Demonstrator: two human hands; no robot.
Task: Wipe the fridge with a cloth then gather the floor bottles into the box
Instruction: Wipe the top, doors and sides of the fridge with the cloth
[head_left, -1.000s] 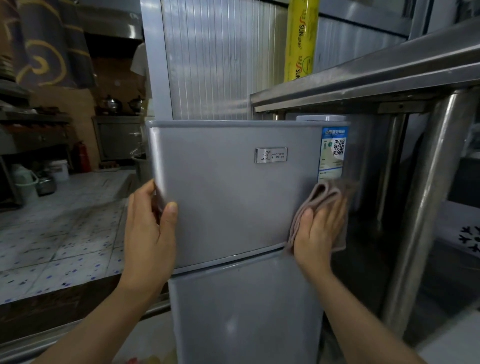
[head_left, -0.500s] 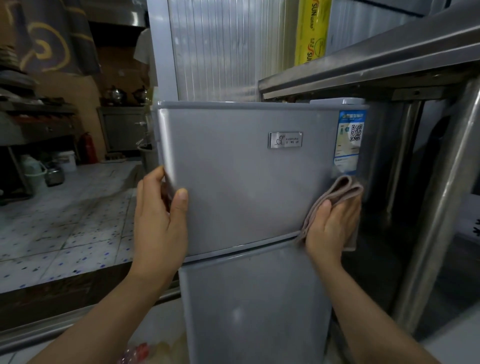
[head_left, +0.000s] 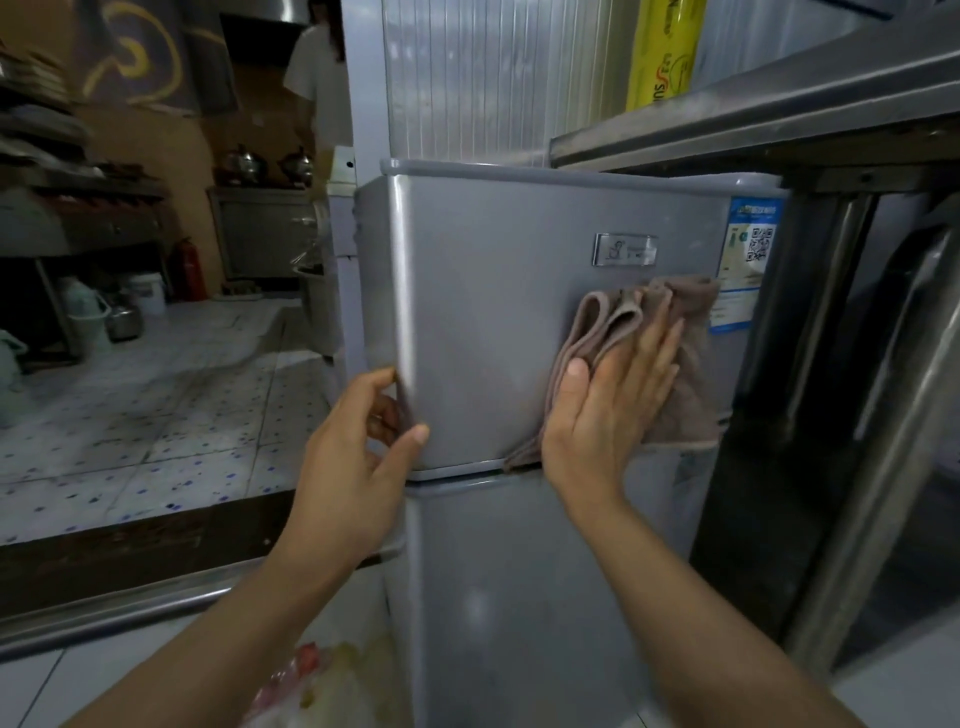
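A small grey two-door fridge (head_left: 483, 312) stands in front of me. My right hand (head_left: 608, 410) lies flat on a folded brown cloth (head_left: 685, 322) and presses it against the upper door, below the badge and beside the blue label. My left hand (head_left: 358, 457) grips the upper door's left edge near its lower corner, thumb on the front and fingers around the side. At the bottom, by the fridge's foot, lies a blurred pile of plastic-wrapped bottles (head_left: 317, 680). No box is in view.
A steel table (head_left: 779, 119) with thick legs (head_left: 878, 447) stands close on the right, over the fridge's corner. A yellow roll (head_left: 662, 52) stands on it. Left lies a raised tiled floor (head_left: 156, 405) with buckets and a fire extinguisher (head_left: 188, 270). A person (head_left: 317, 78) stands behind.
My right hand has slid the cloth left across the upper door, away from the label. My left hand has slipped lower on the door's left edge. The view has shifted left.
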